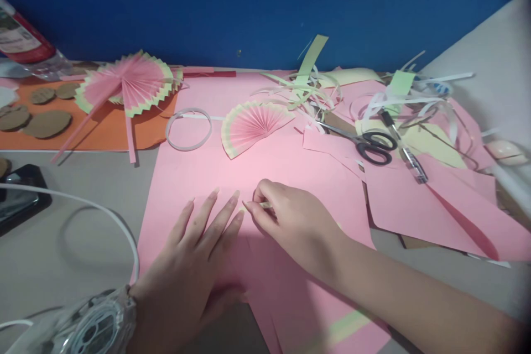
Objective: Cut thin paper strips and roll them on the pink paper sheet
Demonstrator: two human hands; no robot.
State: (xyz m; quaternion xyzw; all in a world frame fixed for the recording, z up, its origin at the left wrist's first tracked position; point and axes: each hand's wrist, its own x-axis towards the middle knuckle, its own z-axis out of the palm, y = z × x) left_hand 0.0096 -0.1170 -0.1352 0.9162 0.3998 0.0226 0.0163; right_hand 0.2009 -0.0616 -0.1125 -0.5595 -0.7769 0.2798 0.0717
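A right hand (298,221) pinches a slim pale piece (266,205), its tip pointing left toward the left hand (193,254), fingers spread flat on pink paper (249,168).

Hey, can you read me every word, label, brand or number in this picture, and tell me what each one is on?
No text can be read with certainty.
Bottle label: printed, too blurred to read.
Black-capped pen: marks on its barrel, too small to read.
Watch: dial too blurred for any numbers or brand.
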